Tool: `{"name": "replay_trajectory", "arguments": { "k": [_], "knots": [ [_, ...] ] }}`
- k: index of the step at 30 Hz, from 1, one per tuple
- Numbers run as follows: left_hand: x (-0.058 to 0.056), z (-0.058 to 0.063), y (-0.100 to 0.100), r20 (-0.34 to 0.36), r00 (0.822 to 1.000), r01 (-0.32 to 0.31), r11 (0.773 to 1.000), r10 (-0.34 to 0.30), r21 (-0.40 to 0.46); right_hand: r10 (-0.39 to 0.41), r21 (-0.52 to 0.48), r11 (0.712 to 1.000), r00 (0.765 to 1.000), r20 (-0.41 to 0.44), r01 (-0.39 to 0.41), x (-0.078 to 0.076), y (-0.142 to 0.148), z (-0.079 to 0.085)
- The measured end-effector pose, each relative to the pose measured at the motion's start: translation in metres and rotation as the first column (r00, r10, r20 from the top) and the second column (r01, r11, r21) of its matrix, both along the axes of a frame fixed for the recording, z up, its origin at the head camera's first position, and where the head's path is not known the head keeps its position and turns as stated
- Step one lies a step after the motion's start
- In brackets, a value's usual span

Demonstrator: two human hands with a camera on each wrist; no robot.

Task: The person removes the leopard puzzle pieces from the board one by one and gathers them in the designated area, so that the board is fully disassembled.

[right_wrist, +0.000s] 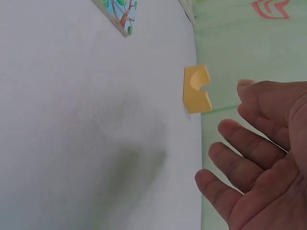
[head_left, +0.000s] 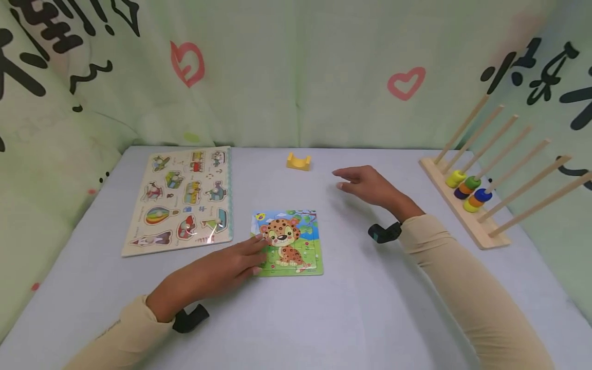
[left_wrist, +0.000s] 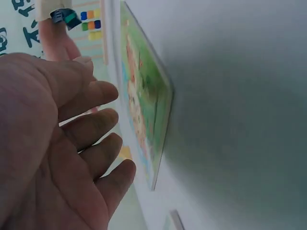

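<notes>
Head view. Leopard puzzle [head_left: 296, 246]: square, flat on the white tabletop [head_left: 347, 318], its picture upright to the wearer, presumably for easy viewing. Left hand [head_left: 217, 272]: at the puzzle's left edge, fingers extended over it, gripping nothing, perhaps to steady it. Right hand [head_left: 370, 187]: raised, beyond and right of the puzzle, fingers loosely bent, holding nothing. Yellow notched block [head_left: 298, 163]: beyond the puzzle. Picture board [head_left: 179, 203]: flat, left of the puzzle. Peg stand [head_left: 483, 228]: well right of the puzzle; coloured rings [head_left: 481, 195] threaded on its rods, which keep them stacked.

Left wrist view. Fingers relaxed, small gaps between, beside the puzzle; contact cannot be told from this angle.

Right wrist view. Fingers apart, palm holding nothing; one puzzle corner shows.
</notes>
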State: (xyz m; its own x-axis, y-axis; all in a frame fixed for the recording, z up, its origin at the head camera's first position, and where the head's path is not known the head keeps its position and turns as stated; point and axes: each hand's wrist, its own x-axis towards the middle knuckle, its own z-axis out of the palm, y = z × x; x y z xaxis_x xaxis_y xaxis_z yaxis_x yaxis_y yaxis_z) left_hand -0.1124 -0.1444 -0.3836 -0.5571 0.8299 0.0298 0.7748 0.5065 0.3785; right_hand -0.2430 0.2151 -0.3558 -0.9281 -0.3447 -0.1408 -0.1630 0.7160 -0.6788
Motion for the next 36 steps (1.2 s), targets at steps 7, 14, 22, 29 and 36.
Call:
{"name": "replay_trajectory", "arguments": {
  "k": [7, 14, 22, 29, 36],
  "knots": [
    [0.01, -0.01, 0.011, 0.037, 0.999, 0.028, 0.998, -0.026, -0.061, 0.026, -0.091, 0.996, 0.999, 0.031, -0.023, 0.006, -0.021, 0.0],
    [0.013, -0.012, 0.021, 0.051, 0.999, 0.006, 0.993, 0.0, -0.119, 0.088, -0.117, 0.99, 0.995, 0.043, -0.082, 0.006, -0.049, -0.005],
    [0.015, -0.022, 0.023, 0.044, 0.998, -0.041, 0.995, 0.045, -0.085, 0.174, -0.188, 0.97, 0.978, 0.115, -0.151, 0.005, -0.07, -0.009],
    [0.017, -0.024, 0.021, 0.049, 0.996, -0.066, 0.995, 0.07, -0.07, 0.251, -0.283, 0.94, 0.947, 0.201, -0.189, 0.003, -0.092, -0.014],
    [0.014, -0.023, 0.019, 0.072, 0.996, -0.048, 0.996, 0.054, -0.077, 0.288, -0.337, 0.918, 0.934, 0.213, -0.207, 0.004, -0.107, -0.019]
  ]
}}
